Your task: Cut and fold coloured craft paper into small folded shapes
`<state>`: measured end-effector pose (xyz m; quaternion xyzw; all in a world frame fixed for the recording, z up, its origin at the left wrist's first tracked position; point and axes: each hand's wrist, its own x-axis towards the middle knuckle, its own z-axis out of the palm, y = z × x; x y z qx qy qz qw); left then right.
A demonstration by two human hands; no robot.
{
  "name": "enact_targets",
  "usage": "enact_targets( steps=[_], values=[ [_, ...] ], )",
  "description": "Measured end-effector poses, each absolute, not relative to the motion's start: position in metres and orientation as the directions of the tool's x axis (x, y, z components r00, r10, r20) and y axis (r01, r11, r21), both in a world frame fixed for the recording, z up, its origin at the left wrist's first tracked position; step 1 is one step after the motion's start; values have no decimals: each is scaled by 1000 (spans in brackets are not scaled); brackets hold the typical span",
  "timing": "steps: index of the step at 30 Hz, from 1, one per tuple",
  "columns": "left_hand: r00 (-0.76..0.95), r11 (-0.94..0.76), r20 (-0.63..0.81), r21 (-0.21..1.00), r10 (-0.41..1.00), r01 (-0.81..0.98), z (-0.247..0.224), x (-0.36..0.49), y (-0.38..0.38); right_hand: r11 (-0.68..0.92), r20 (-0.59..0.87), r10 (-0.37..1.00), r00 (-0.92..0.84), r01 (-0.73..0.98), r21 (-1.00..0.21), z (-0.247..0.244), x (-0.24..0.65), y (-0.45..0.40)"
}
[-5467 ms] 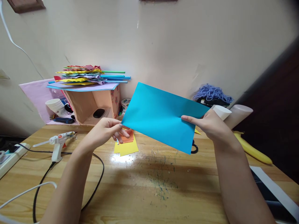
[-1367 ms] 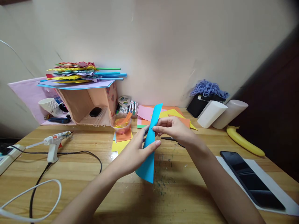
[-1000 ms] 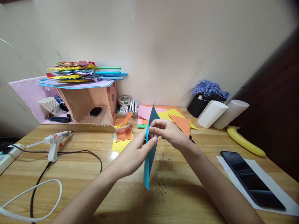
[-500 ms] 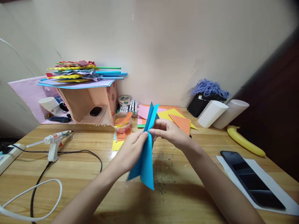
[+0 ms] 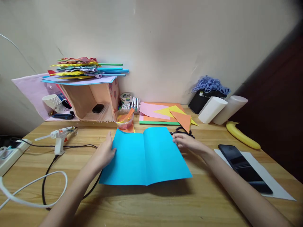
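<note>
A blue sheet of paper (image 5: pixel 156 157) is spread wide above the wooden table, with a crease down its middle. My left hand (image 5: pixel 105 154) holds its left edge, the thumb at the edge and some fingers hidden. At the upper right edge, the curled fingers of my right hand (image 5: pixel 186 141) grip the sheet. Black scissors (image 5: pixel 189 134) lie just behind the right hand, partly covered. Beyond the sheet stands a clear bowl (image 5: pixel 123 123) of orange and yellow paper scraps.
Coloured paper (image 5: pixel 153 110) is stacked at the back. To the left are a glue gun (image 5: pixel 60 138), cables and a cardboard box (image 5: pixel 113 94) topped with paper flowers. On the right lie a phone (image 5: pixel 243 168) and a banana (image 5: pixel 242 135), near white rolls (image 5: pixel 213 110).
The blue paper has gone from folded and upright to opened out and lower. My hands have moved apart, from its middle to its left and right edges.
</note>
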<state>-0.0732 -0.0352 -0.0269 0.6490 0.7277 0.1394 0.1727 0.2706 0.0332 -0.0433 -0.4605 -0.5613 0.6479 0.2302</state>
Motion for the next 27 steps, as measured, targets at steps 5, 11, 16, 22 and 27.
enact_targets(
  steps=[5,11,16,22,27],
  values=[
    [120,-190,302,214,946,958,-47,-38,-32,-302,-425,775,-468,317,-899,-70,274,24],
    [328,-357,170,183,929,916,-73,-3,-5,-257,-405,822,-401,374,-891,-74,276,28],
    [319,-344,176,137,931,929,-86,0,6,-193,-362,850,-383,414,-890,-84,277,30],
    [331,-354,153,158,931,922,-85,0,7,-202,-396,775,-492,400,-894,-75,281,26],
    [332,-353,148,153,932,923,-86,0,8,-217,-436,714,-548,419,-882,-66,275,20]
  ],
)
